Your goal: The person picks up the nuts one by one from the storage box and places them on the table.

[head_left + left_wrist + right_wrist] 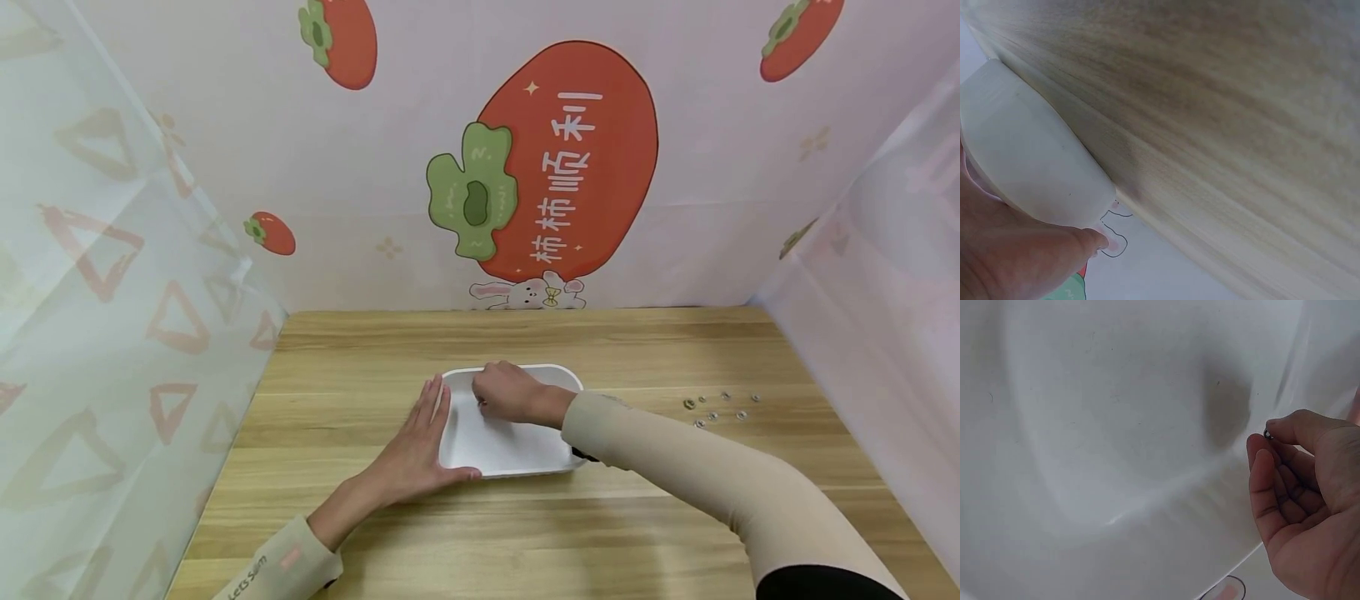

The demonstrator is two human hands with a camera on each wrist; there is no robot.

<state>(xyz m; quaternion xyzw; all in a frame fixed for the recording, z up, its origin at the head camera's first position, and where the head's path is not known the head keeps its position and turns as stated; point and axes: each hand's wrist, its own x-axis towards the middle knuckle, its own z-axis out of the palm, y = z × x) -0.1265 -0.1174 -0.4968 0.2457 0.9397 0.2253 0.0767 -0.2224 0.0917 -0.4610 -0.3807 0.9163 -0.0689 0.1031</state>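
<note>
A white tray (517,446) with rounded corners lies on the wooden table. My left hand (412,458) rests against its left end, fingers straight along the side and thumb along the near edge. In the left wrist view, the thumb touches the outer wall of the tray (1035,150). Over the tray's left part is my right hand (513,395). Its thumb and forefinger pinch a small shiny metal nut (1268,434), mostly covered by the fingertips, above the tray floor. The other fingers are curled.
Several small metal nuts (712,416) lie scattered on the table (360,350) to the right of the tray, beyond the right forearm. A printed cloth (405,167) with persimmon pictures hangs behind the table, and pale sheets line both sides.
</note>
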